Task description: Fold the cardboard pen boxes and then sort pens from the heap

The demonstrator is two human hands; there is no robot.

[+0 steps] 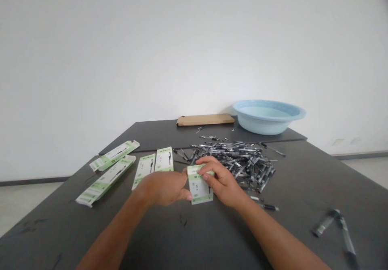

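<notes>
A small green-and-white pen box [200,188] stands on end on the dark table [303,189], gripped by both my hands. My left hand [165,187] clasps its left side with fingers curled. My right hand [220,181] wraps its top and right side, thumb across the front. Just behind lies a pile of several black-and-silver pens [239,159].
Two flat boxes [157,163] lie left of the pile. Two longer opened boxes [106,173] lie farther left. At the back sit a brown cardboard piece [206,119] and a light blue basin [268,116]. Loose pens [333,223] lie at the right.
</notes>
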